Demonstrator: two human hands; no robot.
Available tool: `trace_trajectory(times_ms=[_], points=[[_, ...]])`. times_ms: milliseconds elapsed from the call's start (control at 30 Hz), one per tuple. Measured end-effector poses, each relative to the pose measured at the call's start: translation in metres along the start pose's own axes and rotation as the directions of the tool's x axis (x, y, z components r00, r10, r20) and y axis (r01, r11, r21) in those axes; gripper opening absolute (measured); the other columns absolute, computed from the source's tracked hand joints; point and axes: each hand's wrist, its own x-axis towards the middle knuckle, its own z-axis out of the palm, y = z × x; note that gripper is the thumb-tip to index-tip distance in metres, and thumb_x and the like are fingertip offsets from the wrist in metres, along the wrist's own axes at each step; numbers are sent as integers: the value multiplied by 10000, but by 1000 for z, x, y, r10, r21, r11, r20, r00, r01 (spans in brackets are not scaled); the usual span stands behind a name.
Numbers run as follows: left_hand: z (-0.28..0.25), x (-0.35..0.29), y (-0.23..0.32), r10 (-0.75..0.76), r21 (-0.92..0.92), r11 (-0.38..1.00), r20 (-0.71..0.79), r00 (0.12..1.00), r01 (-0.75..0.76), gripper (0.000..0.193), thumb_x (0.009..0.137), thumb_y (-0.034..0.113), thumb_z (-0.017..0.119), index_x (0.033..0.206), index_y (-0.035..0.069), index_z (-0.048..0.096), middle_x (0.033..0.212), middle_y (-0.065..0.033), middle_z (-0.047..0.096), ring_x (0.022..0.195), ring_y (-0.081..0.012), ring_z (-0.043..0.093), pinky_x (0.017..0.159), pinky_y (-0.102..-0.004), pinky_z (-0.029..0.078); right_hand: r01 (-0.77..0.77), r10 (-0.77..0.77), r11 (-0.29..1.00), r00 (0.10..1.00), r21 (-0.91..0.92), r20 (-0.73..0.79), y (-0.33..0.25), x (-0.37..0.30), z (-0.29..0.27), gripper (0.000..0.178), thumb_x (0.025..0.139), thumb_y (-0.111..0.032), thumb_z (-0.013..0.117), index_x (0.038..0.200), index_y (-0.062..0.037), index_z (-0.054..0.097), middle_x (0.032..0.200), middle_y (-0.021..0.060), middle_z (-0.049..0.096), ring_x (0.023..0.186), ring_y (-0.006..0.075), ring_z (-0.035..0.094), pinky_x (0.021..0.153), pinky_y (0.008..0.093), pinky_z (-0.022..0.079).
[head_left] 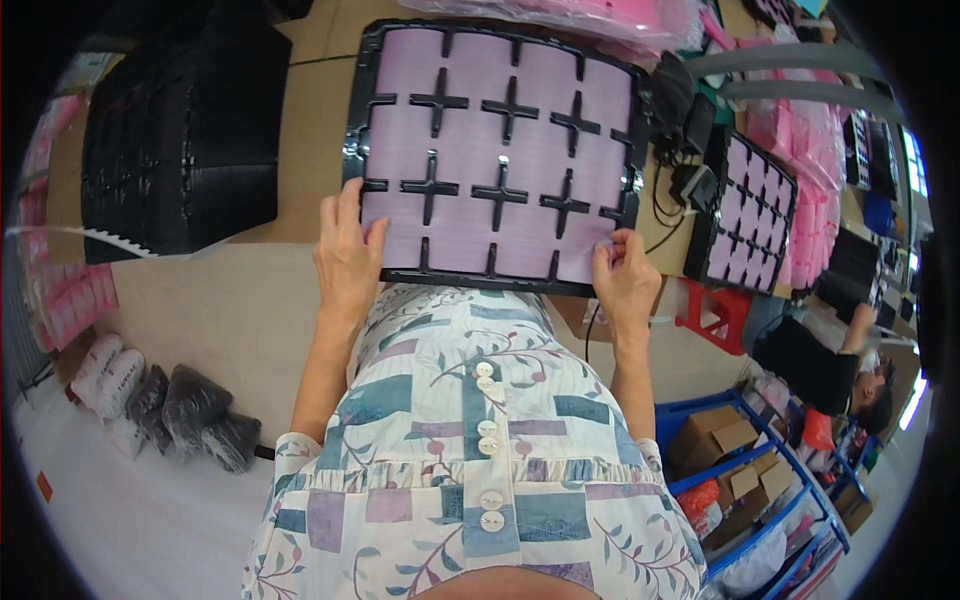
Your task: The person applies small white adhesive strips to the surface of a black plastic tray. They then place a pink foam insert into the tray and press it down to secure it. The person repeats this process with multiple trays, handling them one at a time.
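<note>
In front of me lies a black plastic tray (350, 140), its compartments lined with pale pink sheet material (470, 145). Black cross-shaped dividers (500, 195) stand out between the pink areas. My left hand (347, 245) is at the tray's near left edge, fingers closed over the rim and thumb on the pink side. Over at the near right corner, my right hand (627, 272) pinches the edge of the pink sheet with thumb and forefinger. The undersides of both grips are hidden.
Nested black trays (190, 130) stand on the table at left. Plastic-wrapped pink material (600, 18) lies beyond my tray. To the right are cables (660, 205), another pink-filled tray (745, 215), a red stool (713, 315), a blue rack (800, 465) with cartons, and another person (810, 360).
</note>
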Motion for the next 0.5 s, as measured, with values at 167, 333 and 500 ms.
trace_trajectory(times_ms=[167,333,500], points=[[3,-2,-1,13,33,999,1,1000,-13,509,808,12,710,1281,31,524,1078,-166,541,792,-326,633,682,-404,526,13,-13,1000,1000,16,-9,5,-2,2,185,796,-100,676,958,-61,593,714,102,652,623,300,647,564,413,504],[6,-3,-4,61,58,997,-39,997,-59,520,812,30,718,1301,46,543,1023,-115,539,640,-176,524,626,-328,487,28,-28,999,999,19,-15,5,-2,2,167,804,-79,669,949,-56,590,733,114,654,645,309,649,584,414,506],[5,-3,-3,42,58,998,-25,999,-40,500,822,41,719,1293,44,551,1056,-114,546,656,-176,534,634,-325,491,39,-38,998,999,48,-29,4,-3,2,150,815,-55,665,944,-46,587,740,120,653,649,308,647,588,400,505]])
